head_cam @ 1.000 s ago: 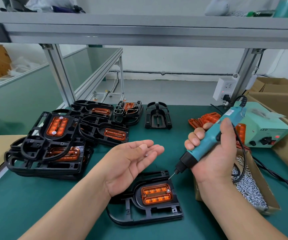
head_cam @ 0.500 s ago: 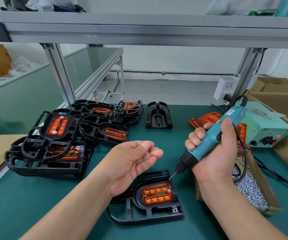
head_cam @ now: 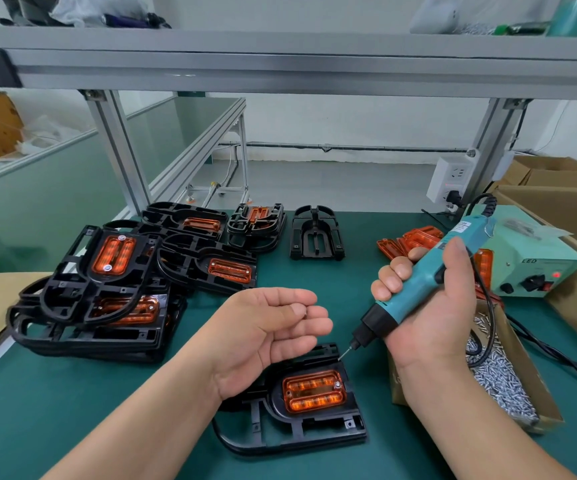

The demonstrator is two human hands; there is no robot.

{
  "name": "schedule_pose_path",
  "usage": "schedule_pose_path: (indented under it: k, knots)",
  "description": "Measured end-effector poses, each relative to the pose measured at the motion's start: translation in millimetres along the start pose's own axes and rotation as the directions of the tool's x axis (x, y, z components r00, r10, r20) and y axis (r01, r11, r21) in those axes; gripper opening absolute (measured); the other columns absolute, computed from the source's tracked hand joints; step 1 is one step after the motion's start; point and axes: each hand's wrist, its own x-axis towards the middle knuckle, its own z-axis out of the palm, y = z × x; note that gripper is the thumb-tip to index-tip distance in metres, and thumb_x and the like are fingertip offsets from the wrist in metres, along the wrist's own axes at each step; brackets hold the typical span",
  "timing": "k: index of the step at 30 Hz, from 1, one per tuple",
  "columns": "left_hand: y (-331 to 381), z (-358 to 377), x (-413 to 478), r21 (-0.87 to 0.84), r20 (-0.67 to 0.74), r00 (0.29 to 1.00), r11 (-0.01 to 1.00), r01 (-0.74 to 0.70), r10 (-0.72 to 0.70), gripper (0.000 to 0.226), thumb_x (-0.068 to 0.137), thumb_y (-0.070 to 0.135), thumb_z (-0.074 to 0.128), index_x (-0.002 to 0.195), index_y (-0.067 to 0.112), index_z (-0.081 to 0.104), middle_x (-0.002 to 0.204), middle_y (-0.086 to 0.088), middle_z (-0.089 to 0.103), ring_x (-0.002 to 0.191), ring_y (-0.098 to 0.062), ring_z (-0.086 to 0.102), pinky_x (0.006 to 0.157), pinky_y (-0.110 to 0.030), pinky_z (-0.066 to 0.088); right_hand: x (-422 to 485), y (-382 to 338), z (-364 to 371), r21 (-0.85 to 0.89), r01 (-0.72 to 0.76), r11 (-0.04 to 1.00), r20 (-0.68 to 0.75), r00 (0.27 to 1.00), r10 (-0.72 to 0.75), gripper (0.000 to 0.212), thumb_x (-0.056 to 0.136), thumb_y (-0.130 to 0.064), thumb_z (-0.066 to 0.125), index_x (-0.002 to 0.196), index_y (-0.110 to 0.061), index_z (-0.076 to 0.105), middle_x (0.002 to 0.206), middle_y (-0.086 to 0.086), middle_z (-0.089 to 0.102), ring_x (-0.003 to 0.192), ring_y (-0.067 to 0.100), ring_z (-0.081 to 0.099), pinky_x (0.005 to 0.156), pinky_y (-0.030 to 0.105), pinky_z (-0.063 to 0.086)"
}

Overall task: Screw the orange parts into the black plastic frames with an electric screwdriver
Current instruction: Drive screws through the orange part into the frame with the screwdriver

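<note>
black plastic makes the frame (head_cam: 318,433) that lies flat on the green table (head_cam: 72,410), close to the person and between the two arms. it has a round loop at one end and a square end with little holes. an orange part (head_cam: 314,390) sits in the middle of it. the orange part is see-through, shaped like a box with soft corners, and has two bright rows of bumps. a small silver screw (head_cam: 337,385) is in its top right corner.

the left hand (head_cam: 262,337) is held over the left side of the frame, palm up. its fingers are softly bent, not closed, and a tiny shiny thing (head_cam: 304,315) rests on them next to the thumb. it is too small to tell what it is.

the right hand (head_cam: 432,306) has its fingers wrapped tight round the blue-green electric screwdriver (head_cam: 422,282). the screwdriver tilts down to the left, and its thin tip (head_cam: 344,354) is by the far right corner of the frame. i cannot tell if it touches.

a brown box of screws (head_cam: 527,368) is just right of the frame. a pile of frames with orange parts (head_cam: 107,292) is on the left. one bare frame (head_cam: 316,237) and some loose orange parts (head_cam: 415,239) lie at the back.
</note>
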Motion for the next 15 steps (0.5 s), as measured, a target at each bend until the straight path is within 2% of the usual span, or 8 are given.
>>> schedule_pose_path:
  k: [3, 7, 12, 15]
  knots:
    - [-2.5, 1.8, -0.8, 0.097, 0.001, 0.999, 0.994, -0.039, 0.039, 0.027, 0.094, 0.014, 0.069, 0.117, -0.001, 0.070, 0.097, -0.015, 0.077, 0.075, -0.018, 0.076, 0.054, -0.023, 0.059, 0.1, -0.6, -0.6, 0.006, 0.000, 1.000, 0.001, 1.000, 0.000, 0.040, 0.101, -0.055, 0.058, 0.087, -0.018, 0.057, 0.072, 0.001, 0.047, 0.059, 0.016, 0.044, 0.053, 0.026, 0.042]
    - [-4.7, 2.8, -0.2, 0.218, -0.003, 0.997, 0.973, -0.069, 0.072, 0.016, 0.100, 0.020, 0.067, 0.102, 0.005, 0.073, 0.080, -0.007, 0.068, 0.056, -0.011, 0.058, 0.042, -0.018, 0.042, -0.1, -0.9, -0.4, 0.008, -0.001, 1.000, 0.002, 1.000, 0.001, 0.040, 0.099, -0.056, 0.059, 0.087, -0.018, 0.057, 0.073, 0.001, 0.047, 0.060, 0.015, 0.044, 0.054, 0.026, 0.043]
    - [-5.1, 2.9, -1.3, 0.259, 0.038, 0.998, 0.964, -0.059, 0.050, 0.017, 0.102, 0.025, 0.066, 0.096, 0.010, 0.070, 0.078, -0.004, 0.062, 0.053, -0.008, 0.046, 0.041, -0.016, 0.034, 0.0, -1.3, 0.1, 0.028, 0.010, 1.000, -0.011, 1.000, -0.009, 0.042, 0.101, -0.057, 0.058, 0.089, -0.017, 0.057, 0.074, 0.002, 0.048, 0.062, 0.016, 0.046, 0.056, 0.027, 0.045]
    - [-5.8, 4.4, -2.2, 0.266, 0.054, 0.998, 0.963, -0.049, 0.036, 0.013, 0.103, 0.019, 0.065, 0.098, 0.008, 0.071, 0.081, -0.006, 0.067, 0.058, -0.010, 0.056, 0.045, -0.018, 0.045, 0.7, -1.6, 1.4, 0.041, 0.021, 0.999, -0.020, 1.000, -0.020, 0.042, 0.102, -0.056, 0.059, 0.090, -0.017, 0.056, 0.075, 0.002, 0.048, 0.063, 0.016, 0.046, 0.058, 0.027, 0.046]
